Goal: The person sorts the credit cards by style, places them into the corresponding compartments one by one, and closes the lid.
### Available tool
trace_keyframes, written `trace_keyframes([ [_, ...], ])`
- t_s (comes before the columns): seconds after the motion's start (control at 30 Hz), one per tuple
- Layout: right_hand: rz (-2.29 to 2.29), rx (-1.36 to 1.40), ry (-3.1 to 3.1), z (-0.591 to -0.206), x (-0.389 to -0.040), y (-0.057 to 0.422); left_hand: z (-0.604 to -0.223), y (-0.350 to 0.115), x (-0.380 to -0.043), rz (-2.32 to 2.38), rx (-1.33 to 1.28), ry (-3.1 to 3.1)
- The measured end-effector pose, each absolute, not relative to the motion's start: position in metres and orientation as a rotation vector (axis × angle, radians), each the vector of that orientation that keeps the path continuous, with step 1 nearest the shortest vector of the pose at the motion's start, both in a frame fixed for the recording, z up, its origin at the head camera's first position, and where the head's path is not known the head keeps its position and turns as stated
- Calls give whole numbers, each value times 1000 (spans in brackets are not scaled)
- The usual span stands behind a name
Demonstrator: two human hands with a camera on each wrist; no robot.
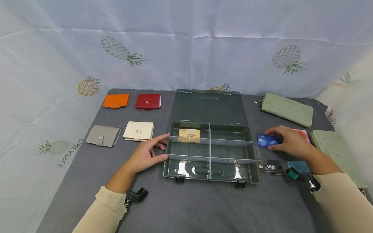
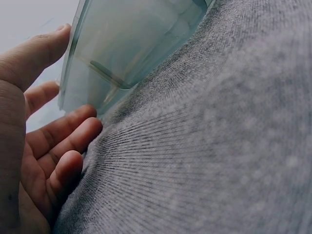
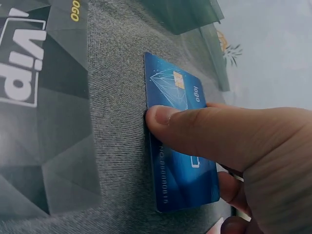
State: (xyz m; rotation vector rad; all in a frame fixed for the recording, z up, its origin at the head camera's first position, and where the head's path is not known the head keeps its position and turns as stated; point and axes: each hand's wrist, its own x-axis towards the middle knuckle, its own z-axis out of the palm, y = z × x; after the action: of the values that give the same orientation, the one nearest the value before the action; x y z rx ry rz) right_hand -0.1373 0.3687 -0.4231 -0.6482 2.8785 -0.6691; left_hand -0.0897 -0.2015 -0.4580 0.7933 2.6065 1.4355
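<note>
A blue bank-style card [image 1: 265, 141] marked VIP is pinched by my right hand [image 1: 289, 142], right of the box. The right wrist view shows my thumb on one long edge of the card [image 3: 180, 180] and fingers at the other; whether it is off the cloth I cannot tell. My left hand [image 1: 147, 153] rests at the left side of an open, clear grey plastic box [image 1: 208, 176], its thumb and fingertips spread along the wall. A gold card [image 1: 189, 135] stands in the box's back left compartment. In the left wrist view, the lower fingers are loosely bent beside the box wall [image 2: 131, 48].
Near my right hand lie a black Vip card [image 1: 271, 167], a teal card [image 1: 298, 166] and a partly covered red-and-white card [image 1: 303, 133]. Two green wallets [image 1: 287, 109] lie farther right. Orange [image 1: 116, 100], red [image 1: 148, 101], grey [image 1: 103, 135] and cream [image 1: 138, 130] card holders lie left.
</note>
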Motion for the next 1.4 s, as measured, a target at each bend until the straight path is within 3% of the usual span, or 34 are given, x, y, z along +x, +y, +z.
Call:
trace_keyframes([
  [0.83, -653, -581, 2773, -362, -162, 360, -462, -203, -94, 1440, 823, 2603],
  [1.4, -780, -701, 2646, -344, -178, 296, -463, -203, -92, 1449, 810, 2602],
])
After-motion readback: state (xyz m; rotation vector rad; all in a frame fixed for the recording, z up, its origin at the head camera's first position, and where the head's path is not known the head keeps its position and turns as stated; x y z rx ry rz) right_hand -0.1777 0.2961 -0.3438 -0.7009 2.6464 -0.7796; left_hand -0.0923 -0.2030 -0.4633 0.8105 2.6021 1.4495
